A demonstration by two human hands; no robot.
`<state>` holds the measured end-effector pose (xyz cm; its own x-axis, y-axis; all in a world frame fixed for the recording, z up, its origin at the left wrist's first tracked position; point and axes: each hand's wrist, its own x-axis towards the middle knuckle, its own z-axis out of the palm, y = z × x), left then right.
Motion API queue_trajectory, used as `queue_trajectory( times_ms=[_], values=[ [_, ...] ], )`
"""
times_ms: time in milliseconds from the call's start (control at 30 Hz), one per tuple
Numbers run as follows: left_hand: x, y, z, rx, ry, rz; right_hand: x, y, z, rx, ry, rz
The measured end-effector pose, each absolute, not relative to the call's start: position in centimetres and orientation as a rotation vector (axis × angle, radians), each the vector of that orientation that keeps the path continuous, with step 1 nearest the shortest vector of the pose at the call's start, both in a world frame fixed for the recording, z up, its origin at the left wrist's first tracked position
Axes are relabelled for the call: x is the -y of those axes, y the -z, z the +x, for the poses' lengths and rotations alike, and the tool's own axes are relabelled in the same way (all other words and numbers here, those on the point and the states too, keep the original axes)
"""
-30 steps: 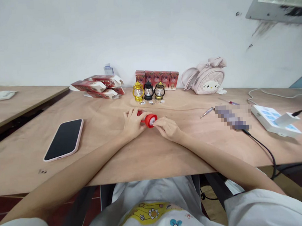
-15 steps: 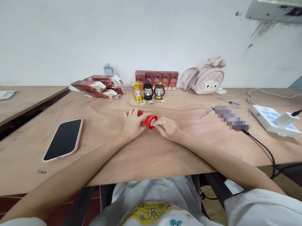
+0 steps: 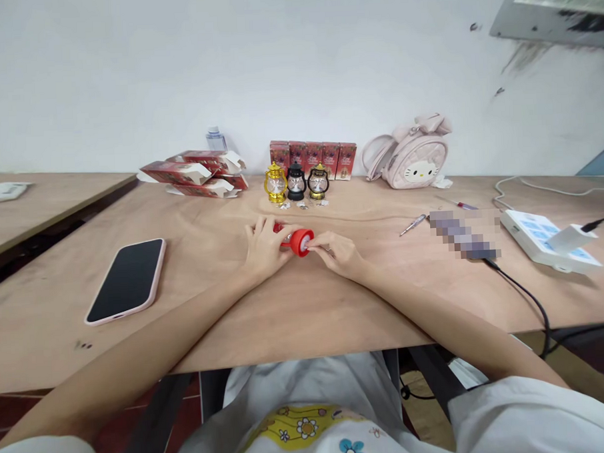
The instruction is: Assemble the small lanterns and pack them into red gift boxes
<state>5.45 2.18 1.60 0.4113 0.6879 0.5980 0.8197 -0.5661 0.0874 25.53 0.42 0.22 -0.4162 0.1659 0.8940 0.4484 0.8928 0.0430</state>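
A small red lantern [image 3: 299, 241] lies on its side above the middle of the table, its round base turned toward the right. My left hand [image 3: 267, 249] is wrapped around its body and hides much of it. The fingertips of my right hand [image 3: 336, 253] are pinched together at the pale centre of the base. Whether a small part sits between those fingertips is too small to make out. Behind the hands stand a gold lantern [image 3: 276, 184], a black lantern [image 3: 296, 183] and a black-and-gold lantern [image 3: 319, 182], with small bits lying before them.
Red boxes [image 3: 313, 156] line the wall, and opened boxes [image 3: 194, 172] are piled at back left. A phone [image 3: 127, 281] lies left. To the right are a pink bag [image 3: 414, 158], a tweezer-like tool [image 3: 413, 225], a screwdriver [image 3: 465, 206] and a power strip [image 3: 547, 239] with cables.
My right fingers have shifted slightly at the lantern's base. The left hand keeps its hold on the lantern, and the things on the table stay where they were.
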Motion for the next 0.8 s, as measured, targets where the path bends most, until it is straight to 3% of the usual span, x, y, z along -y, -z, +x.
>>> queue_trajectory(
  times_ms=[800],
  values=[
    [-2.07, -1.48, 5.55, 1.325, 0.891, -2.440, -0.47, 0.43, 25.73, 2.042, 0.323, -0.588]
  ],
)
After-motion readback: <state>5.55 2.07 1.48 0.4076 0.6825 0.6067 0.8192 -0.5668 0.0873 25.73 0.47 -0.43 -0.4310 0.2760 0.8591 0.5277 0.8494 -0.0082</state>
